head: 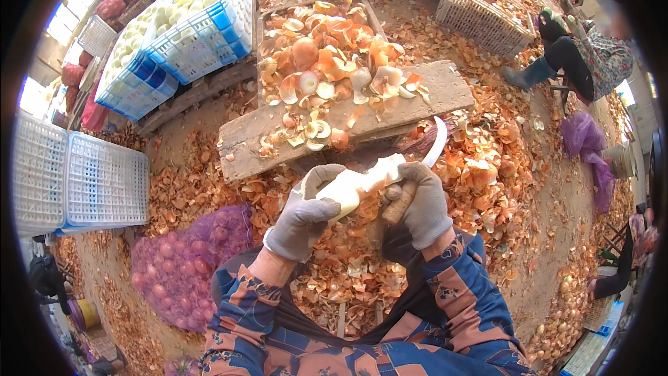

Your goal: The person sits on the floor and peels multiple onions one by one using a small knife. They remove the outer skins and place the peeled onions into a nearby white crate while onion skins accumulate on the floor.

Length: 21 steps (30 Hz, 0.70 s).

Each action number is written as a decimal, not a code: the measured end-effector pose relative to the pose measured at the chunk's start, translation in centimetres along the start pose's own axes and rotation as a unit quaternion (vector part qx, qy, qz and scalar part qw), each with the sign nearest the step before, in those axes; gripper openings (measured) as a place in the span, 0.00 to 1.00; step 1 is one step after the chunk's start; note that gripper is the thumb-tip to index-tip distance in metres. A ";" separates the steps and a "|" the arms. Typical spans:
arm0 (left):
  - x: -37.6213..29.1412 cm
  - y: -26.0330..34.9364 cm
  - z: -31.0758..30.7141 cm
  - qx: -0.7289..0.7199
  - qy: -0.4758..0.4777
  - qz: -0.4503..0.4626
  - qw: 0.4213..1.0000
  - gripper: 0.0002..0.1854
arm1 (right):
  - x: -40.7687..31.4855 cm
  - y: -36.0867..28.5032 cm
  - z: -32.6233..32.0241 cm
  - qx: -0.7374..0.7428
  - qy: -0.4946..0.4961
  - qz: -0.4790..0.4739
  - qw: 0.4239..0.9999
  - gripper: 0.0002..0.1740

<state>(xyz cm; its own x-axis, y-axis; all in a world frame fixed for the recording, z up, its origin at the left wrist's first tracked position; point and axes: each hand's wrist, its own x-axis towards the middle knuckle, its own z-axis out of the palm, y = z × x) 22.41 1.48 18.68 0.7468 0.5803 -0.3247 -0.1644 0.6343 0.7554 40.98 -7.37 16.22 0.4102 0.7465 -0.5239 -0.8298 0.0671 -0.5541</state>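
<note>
My gloved left hand (308, 209) holds a pale peeled onion (342, 193) in front of my body. In my gloved right hand (425, 206) is the wooden handle (401, 202) of a curved knife (437, 141), its blade pointing up and away from me. A piece of whitish onion skin (383, 172) stretches between the onion and the right hand's fingers. Just beyond both hands, a wooden plank (250, 141) carries onion scraps and a small brown onion (339, 138). Behind the plank, a crate (261, 36) is heaped with onion skins and a larger onion (305, 54).
A purple mesh sack of onions (177, 266) lies at my left. Blue-and-white crates of peeled onions (203, 26) stand at the upper left, with white crates (107, 180) below them. Skins (490, 167) pile up at right. A seated person (589, 57) is at the upper right.
</note>
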 end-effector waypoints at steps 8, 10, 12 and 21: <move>-0.4 1.6 -0.5 0.069 0.022 0.029 0.997 0.34 | -1.0 -1.0 2.7 -0.252 0.083 -0.130 0.955 0.11; -0.2 1.8 -1.0 0.093 0.008 0.015 0.995 0.34 | -1.5 -0.6 2.4 -0.363 0.004 -0.183 0.913 0.20; -0.1 2.3 -0.6 0.126 -0.014 -0.021 0.992 0.34 | -1.9 -0.1 2.0 -0.446 -0.101 -0.244 0.855 0.23; 0.2 1.3 -0.1 0.172 0.036 -0.001 0.984 0.31 | -2.1 0.5 3.0 -0.347 -0.170 -0.026 0.922 0.16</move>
<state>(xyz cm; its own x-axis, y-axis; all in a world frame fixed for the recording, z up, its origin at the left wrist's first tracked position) 22.28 2.45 19.50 0.6968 0.6221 -0.3570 0.0748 0.4319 0.8988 38.57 -6.89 18.99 0.2027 0.9264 -0.3173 -0.3228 -0.2427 -0.9148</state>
